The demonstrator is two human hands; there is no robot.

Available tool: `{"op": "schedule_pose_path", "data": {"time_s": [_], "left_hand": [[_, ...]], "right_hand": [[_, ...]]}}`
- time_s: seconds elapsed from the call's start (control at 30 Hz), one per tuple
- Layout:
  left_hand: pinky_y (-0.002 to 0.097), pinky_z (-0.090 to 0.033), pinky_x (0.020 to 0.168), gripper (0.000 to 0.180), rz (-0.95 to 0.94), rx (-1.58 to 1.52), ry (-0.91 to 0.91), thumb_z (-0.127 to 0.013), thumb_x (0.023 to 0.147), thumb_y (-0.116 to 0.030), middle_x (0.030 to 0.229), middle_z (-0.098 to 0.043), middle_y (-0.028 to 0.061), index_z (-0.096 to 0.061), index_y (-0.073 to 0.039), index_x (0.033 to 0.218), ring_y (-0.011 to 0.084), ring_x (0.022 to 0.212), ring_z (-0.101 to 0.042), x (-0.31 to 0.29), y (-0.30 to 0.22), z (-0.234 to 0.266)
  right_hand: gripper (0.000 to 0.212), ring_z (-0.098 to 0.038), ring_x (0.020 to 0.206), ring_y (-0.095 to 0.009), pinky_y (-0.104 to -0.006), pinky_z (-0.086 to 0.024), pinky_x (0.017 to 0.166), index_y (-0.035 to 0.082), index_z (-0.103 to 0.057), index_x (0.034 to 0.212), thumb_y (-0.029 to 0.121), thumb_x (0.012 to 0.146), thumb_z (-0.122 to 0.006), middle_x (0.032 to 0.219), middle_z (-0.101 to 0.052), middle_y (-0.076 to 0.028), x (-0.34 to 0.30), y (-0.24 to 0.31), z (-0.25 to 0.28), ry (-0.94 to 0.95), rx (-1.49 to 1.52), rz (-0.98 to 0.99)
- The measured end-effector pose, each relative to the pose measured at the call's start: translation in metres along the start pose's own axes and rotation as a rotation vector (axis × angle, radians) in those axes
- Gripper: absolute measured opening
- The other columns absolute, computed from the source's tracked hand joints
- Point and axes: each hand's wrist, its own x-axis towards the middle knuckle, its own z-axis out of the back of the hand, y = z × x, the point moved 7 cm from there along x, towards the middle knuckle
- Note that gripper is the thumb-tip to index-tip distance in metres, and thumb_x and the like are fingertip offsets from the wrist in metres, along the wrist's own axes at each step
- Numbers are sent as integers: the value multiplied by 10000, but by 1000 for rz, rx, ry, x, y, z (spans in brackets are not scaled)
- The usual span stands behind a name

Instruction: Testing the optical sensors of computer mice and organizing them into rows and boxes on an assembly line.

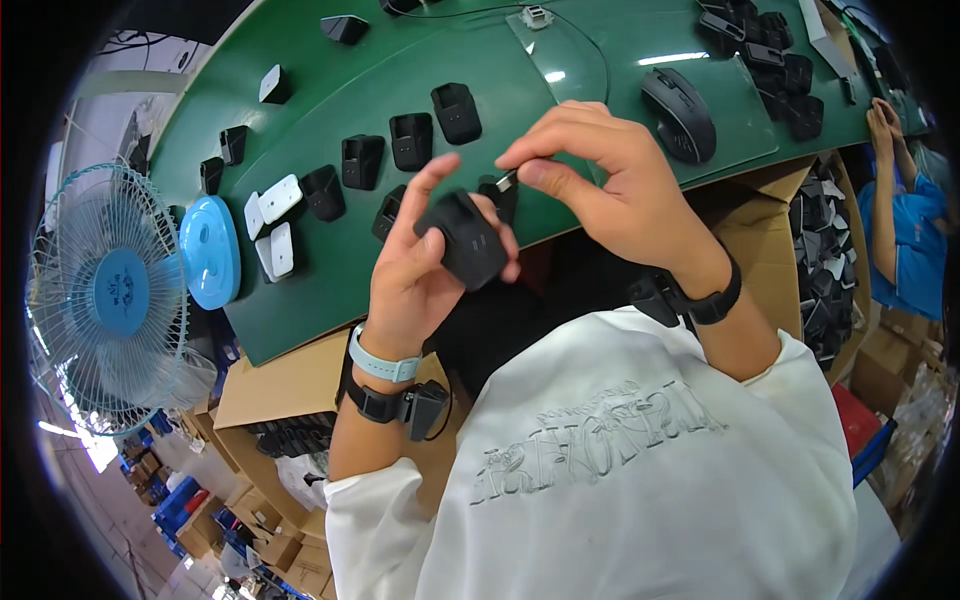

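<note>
My left hand (405,275) is closed around a small black plastic block (467,245) with two small slots on its face, held above the table's near edge. Between the thumb and forefinger of my right hand (635,195) is a cable plug (506,182) with a metal tip, a short gap away from the block. Just beyond the hands, similar black blocks stand on the green table (300,150), among them one (411,141) and another (456,113). A dark block (388,213) is partly hidden behind my left fingers.
White-faced pieces (280,198), a blue oval base (210,252) and a blue fan (122,290) are at left. A black mouse (680,115) and piled black blocks (765,60) lie at right. An open carton (765,245) stands below, near another person's blue sleeve (915,240).
</note>
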Motion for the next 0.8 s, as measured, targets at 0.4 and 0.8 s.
{"op": "schedule_pose_path", "data": {"time_s": [0.4, 0.8], "left_hand": [[284, -451, 666, 423, 164, 124, -31, -350, 1101, -438, 1017, -679, 219, -520, -51, 1072, 157, 712, -537, 1, 15, -2], [294, -447, 662, 444, 134, 75, -231, -294, 1120, -423, 1071, -660, 180, -521, -61, 1240, 203, 750, -573, 8, 23, 4]], "right_hand": [[33, -589, 839, -234, -364, -390, 947, 86, -710, 868, 85, 861, -677, 810, -655, -25, 0, 7, -18, 166, -190, 153], [195, -586, 1101, -278, -404, -396, 969, 132, -726, 982, 151, 789, -750, 1045, -677, -54, -4, -2, 0, -127, -460, 253]]}}
